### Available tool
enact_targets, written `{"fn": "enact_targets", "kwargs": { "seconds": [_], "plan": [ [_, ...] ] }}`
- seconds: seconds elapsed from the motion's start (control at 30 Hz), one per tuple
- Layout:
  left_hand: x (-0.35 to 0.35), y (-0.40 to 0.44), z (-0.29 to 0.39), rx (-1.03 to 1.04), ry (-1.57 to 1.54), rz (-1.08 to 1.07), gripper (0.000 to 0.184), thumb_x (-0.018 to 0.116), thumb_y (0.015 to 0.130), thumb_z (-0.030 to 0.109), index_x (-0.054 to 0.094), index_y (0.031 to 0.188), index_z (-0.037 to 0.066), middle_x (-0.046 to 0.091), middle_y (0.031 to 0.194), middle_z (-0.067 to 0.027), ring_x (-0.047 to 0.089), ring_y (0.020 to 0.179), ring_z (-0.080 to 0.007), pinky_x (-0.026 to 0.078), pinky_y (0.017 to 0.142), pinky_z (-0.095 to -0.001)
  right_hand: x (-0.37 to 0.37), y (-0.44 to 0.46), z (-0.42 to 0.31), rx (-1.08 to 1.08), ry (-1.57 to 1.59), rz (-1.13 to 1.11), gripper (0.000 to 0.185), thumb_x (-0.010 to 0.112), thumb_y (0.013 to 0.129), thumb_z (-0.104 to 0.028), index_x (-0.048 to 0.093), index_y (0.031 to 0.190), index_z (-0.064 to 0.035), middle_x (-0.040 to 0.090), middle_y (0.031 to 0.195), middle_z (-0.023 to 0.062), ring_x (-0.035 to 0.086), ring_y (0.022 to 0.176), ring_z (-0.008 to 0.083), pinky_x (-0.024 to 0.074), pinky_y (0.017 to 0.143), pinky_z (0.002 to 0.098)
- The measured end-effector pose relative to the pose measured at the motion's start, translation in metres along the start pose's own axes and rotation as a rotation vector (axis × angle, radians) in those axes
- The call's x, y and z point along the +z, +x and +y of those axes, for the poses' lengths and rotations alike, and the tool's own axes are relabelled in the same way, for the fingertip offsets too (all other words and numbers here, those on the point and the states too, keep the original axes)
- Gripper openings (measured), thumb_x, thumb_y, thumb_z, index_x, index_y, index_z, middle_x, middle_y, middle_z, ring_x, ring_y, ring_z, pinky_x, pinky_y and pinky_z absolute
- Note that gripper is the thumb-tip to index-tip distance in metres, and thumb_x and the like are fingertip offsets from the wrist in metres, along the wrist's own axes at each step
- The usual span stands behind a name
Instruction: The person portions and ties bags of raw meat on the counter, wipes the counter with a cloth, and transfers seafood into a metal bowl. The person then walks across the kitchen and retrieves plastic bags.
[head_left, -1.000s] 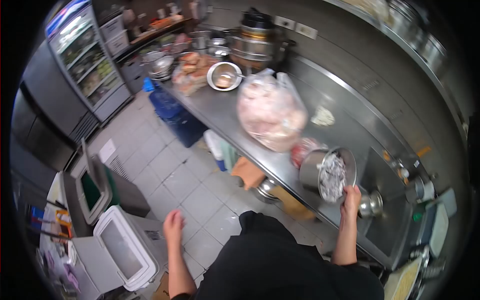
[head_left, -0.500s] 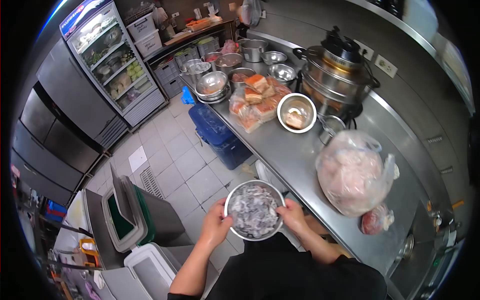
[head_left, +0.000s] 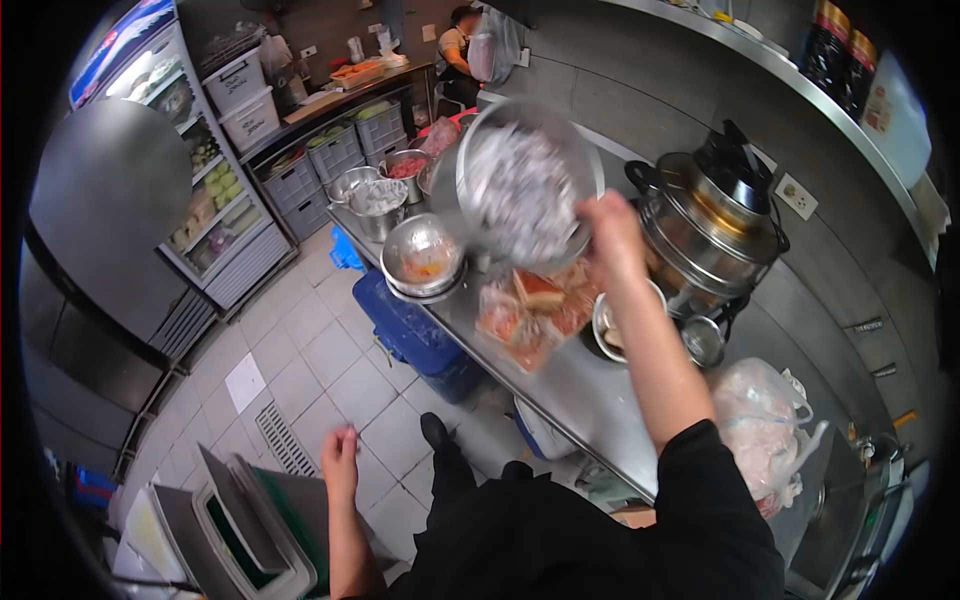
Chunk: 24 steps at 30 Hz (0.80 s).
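High over the steel counter [head_left: 625,410], my right hand [head_left: 612,232] is closed on the near right rim of a metal bowl [head_left: 588,165]. Motion blurs the bowl, which holds greyish-white, slippery-looking pieces [head_left: 525,190] whose kind I cannot make out. Below it lie plastic-wrapped blocks of meat [head_left: 535,305]. Under my forearm, a small bowl [head_left: 605,335] is partly covered. Down at my left, above the tiled floor, my left hand [head_left: 340,460] hangs with its fingers curled in and nothing seen in them.
Stacked metal bowls [head_left: 422,250] and pots of food [head_left: 372,205] stand along the counter's far end. A large steamer pot [head_left: 705,240] is against the wall. A bagged pale mass [head_left: 760,420] lies nearer me. Bins [head_left: 245,530] are at left, a blue tub [head_left: 420,335] beneath the counter. A person [head_left: 458,60] is at the back.
The bowl has gone from in front of my body, held in both hands, up and forward over the counter in my right hand alone. My left hand has let go and dropped leftward.
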<state>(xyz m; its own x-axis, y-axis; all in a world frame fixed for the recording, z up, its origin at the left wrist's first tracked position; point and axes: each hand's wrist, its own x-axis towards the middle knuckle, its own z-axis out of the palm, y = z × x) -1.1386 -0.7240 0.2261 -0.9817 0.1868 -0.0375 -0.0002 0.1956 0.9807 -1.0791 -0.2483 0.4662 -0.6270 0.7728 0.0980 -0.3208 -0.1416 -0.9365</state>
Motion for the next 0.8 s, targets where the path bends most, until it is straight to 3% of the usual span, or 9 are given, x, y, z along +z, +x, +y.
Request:
{"fn": "enact_targets", "kwargs": {
  "seconds": [0.07, 0.17, 0.2, 0.3, 0.4, 0.57, 0.6, 0.63, 0.8],
  "plan": [
    [-0.034, 0.034, -0.126, -0.249, 0.096, 0.008, 0.027, 0.058, 0.097, 0.027, 0.056, 0.08, 0.007, 0.058, 0.069, -0.0017, 0.053, 0.061, -0.0095, 0.042, 0.052, -0.024, 0.006, 0.077, -0.004, -0.106, -0.045, 0.083, 0.003, 0.06, 0.08, -0.005, 0.058, 0.081, -0.0053, 0.059, 0.075, 0.0026, 0.057, 0.068, 0.0149, 0.0486, 0.061, 0.0301],
    [-0.079, 0.051, -0.315, -0.462, 0.777, -0.213, 0.041, 0.061, 0.09, 0.044, 0.062, 0.094, 0.002, 0.067, 0.068, -0.0113, 0.064, 0.059, -0.0225, 0.05, 0.06, -0.037, 0.027, 0.166, -0.002, -0.171, -0.109, 0.23, 0.005, 0.058, 0.08, -0.006, 0.058, 0.084, -0.0054, 0.058, 0.074, 0.0043, 0.057, 0.06, 0.0165, 0.0488, 0.05, 0.0318],
    [-0.079, 0.055, -0.309, -0.671, 0.799, -0.396, 0.043, 0.061, 0.09, 0.044, 0.062, 0.099, 0.003, 0.069, 0.073, -0.0134, 0.067, 0.062, -0.0236, 0.053, 0.062, -0.0361, 0.036, 0.192, 0.005, -0.197, -0.144, 0.274, 0.006, 0.057, 0.079, -0.006, 0.057, 0.085, -0.0054, 0.058, 0.073, 0.0047, 0.057, 0.055, 0.0178, 0.0467, 0.043, 0.0334],
    [-0.083, 0.113, -0.269, -0.706, 0.86, -0.796, 0.042, 0.06, 0.092, 0.04, 0.059, 0.108, 0.001, 0.067, 0.073, -0.0135, 0.068, 0.062, -0.025, 0.054, 0.05, -0.0385, 0.036, 0.268, 0.05, -0.111, -0.336, 0.362, 0.006, 0.057, 0.078, -0.007, 0.057, 0.084, -0.0053, 0.058, 0.073, 0.0051, 0.056, 0.054, 0.0188, 0.048, 0.042, 0.0347],
    [-0.107, 0.178, -0.288, -1.175, 0.305, -0.489, 0.036, 0.058, 0.094, 0.033, 0.054, 0.109, 0.001, 0.062, 0.087, -0.011, 0.067, 0.067, -0.025, 0.053, 0.046, -0.0386, 0.012, 0.322, 0.11, 0.001, -0.501, 0.456, 0.007, 0.057, 0.077, -0.006, 0.054, 0.083, -0.0031, 0.058, 0.078, 0.0107, 0.058, 0.055, 0.0241, 0.0564, 0.044, 0.0474],
    [-0.119, 0.291, -0.254, -1.012, 0.334, -0.341, 0.031, 0.056, 0.094, 0.03, 0.053, 0.107, 0.001, 0.063, 0.087, -0.0113, 0.067, 0.068, -0.0241, 0.053, 0.046, -0.0379, 0.016, 0.333, 0.162, 0.302, -0.417, 0.526, 0.014, 0.058, 0.077, -0.005, 0.052, 0.089, 0.0005, 0.057, 0.084, 0.0146, 0.063, 0.061, 0.0325, 0.0579, 0.046, 0.0535],
    [-0.116, 0.308, -0.248, -0.988, 0.354, -0.318, 0.03, 0.056, 0.095, 0.029, 0.053, 0.107, 0.001, 0.063, 0.086, -0.0113, 0.067, 0.067, -0.0241, 0.053, 0.046, -0.0376, 0.013, 0.336, 0.172, 0.357, -0.423, 0.527, 0.021, 0.058, 0.077, -0.005, 0.052, 0.096, 0.0021, 0.059, 0.088, 0.0186, 0.064, 0.067, 0.0365, 0.0587, 0.049, 0.0544],
    [-0.114, 0.321, -0.245, -0.983, 0.362, -0.337, 0.03, 0.056, 0.095, 0.029, 0.053, 0.107, 0.001, 0.063, 0.086, -0.0113, 0.067, 0.067, -0.0241, 0.053, 0.046, -0.0376, 0.009, 0.34, 0.179, 0.411, -0.427, 0.53, 0.028, 0.058, 0.078, -0.005, 0.053, 0.104, 0.0037, 0.06, 0.091, 0.0226, 0.066, 0.072, 0.0405, 0.0594, 0.053, 0.0553],
    [-0.095, 0.361, -0.247, -0.947, 0.421, -0.422, 0.029, 0.054, 0.097, 0.028, 0.053, 0.107, 0.001, 0.063, 0.085, -0.0111, 0.067, 0.066, -0.0239, 0.053, 0.047, -0.0376, 0.012, 0.366, 0.208, 0.509, -0.38, 0.493, 0.025, 0.057, 0.082, -0.005, 0.053, 0.104, 0.0071, 0.059, 0.1, 0.0263, 0.065, 0.077, 0.0458, 0.0576, 0.059, 0.0617]
  ]
}}
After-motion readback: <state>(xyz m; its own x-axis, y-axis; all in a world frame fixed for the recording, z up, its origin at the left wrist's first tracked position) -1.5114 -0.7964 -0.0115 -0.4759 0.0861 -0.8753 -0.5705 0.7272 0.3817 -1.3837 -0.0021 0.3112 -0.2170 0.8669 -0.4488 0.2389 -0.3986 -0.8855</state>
